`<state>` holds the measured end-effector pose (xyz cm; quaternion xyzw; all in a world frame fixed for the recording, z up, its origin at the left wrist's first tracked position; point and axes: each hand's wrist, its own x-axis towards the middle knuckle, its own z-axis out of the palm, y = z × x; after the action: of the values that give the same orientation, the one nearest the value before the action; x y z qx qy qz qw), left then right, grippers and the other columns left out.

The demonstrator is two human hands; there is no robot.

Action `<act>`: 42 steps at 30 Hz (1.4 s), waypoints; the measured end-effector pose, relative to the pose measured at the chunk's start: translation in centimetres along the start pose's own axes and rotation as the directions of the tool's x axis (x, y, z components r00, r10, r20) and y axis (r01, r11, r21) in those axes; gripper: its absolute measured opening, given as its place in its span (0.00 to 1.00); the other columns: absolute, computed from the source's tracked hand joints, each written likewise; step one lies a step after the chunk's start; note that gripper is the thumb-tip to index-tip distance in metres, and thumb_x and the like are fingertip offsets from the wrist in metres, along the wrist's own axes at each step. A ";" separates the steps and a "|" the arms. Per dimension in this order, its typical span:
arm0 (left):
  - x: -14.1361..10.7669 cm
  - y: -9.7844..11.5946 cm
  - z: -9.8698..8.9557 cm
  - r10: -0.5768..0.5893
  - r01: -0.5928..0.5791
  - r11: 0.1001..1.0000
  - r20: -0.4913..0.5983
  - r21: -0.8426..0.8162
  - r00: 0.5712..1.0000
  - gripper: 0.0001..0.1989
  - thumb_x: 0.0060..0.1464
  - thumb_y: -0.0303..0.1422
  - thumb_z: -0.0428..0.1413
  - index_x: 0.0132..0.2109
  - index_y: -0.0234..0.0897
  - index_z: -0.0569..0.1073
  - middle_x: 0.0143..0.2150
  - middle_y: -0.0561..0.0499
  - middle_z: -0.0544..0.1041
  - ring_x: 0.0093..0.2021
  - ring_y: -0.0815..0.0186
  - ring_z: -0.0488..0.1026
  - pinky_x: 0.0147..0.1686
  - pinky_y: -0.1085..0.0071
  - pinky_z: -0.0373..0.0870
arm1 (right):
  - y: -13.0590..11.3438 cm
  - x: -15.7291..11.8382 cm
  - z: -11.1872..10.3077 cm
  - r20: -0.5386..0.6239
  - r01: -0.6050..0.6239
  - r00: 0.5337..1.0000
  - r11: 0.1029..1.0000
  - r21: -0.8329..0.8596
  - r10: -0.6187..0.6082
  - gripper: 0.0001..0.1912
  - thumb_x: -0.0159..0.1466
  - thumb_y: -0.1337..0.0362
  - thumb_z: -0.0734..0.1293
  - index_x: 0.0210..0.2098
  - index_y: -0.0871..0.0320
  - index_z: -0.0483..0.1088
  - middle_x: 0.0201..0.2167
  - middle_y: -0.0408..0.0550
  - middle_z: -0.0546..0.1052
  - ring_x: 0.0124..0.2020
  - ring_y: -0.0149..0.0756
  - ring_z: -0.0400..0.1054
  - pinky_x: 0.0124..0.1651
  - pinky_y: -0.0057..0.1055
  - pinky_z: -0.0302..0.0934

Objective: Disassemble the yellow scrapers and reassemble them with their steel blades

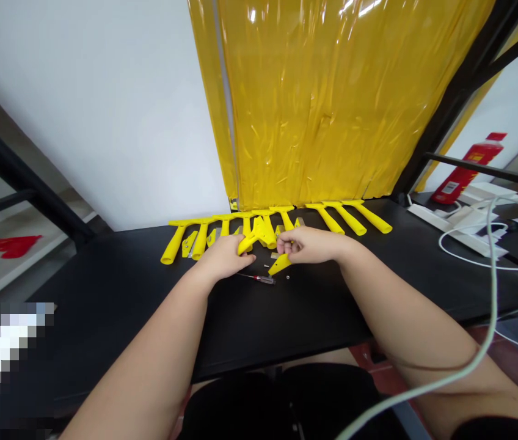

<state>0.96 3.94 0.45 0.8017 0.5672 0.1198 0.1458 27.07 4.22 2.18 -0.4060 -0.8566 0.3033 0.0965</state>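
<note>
My left hand [229, 256] is closed around the handle of a yellow scraper [262, 232], whose head points toward my right hand. My right hand [298, 244] has its fingers curled, with a small flat yellow plate [280, 264] at its fingertips. Just below the hands lies a screwdriver [263, 279] with a clear handle. A small screw [266, 266] and a nut [288, 277] rest near it on the black table [286, 324]. Yellow scraper handles [174, 244] line the back of the table, with small yellow plates [189, 243] and metal pieces among them.
A yellow plastic curtain [323, 122] and a white panel [103, 110] stand behind the table. To the right are a red bottle [467, 171], white power strips [455, 229] and loose cables. A pale cable [492, 275] hangs across my right forearm. Black frame bars [25, 177] flank both sides.
</note>
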 end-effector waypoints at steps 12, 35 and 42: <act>-0.3 0.5 -0.2 -0.046 0.046 0.999 0.012 0.011 0.999 0.31 0.59 0.60 0.53 0.53 0.39 0.79 0.53 0.38 0.81 0.52 0.44 0.78 0.46 0.57 0.71 | 1.9 -0.4 -1.8 -0.203 -0.087 0.969 0.965 0.246 0.139 0.15 0.60 0.66 0.73 0.46 0.57 0.70 0.29 0.40 0.74 0.27 0.29 0.66 0.30 0.26 0.59; -0.1 0.2 0.0 -0.070 0.070 0.998 0.002 0.005 0.998 0.34 0.58 0.58 0.55 0.59 0.36 0.77 0.64 0.34 0.75 0.63 0.38 0.72 0.57 0.51 0.69 | 1.2 0.4 -0.3 -0.058 -0.227 0.974 0.950 -0.215 0.220 0.09 0.55 0.65 0.78 0.35 0.54 0.77 0.39 0.45 0.81 0.40 0.40 0.75 0.40 0.33 0.63; -0.2 0.3 -0.1 -0.059 0.059 0.998 0.013 0.014 0.998 0.31 0.59 0.58 0.54 0.55 0.38 0.78 0.61 0.36 0.78 0.59 0.40 0.74 0.53 0.53 0.70 | 0.6 1.7 1.2 -0.091 -0.200 0.979 0.949 -0.243 0.183 0.12 0.54 0.72 0.76 0.34 0.56 0.73 0.38 0.47 0.81 0.40 0.41 0.75 0.41 0.33 0.64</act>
<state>1.14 3.70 0.67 0.7864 0.5903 0.1062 0.1477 25.82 5.28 0.73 -0.5061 -0.8409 0.1866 0.0433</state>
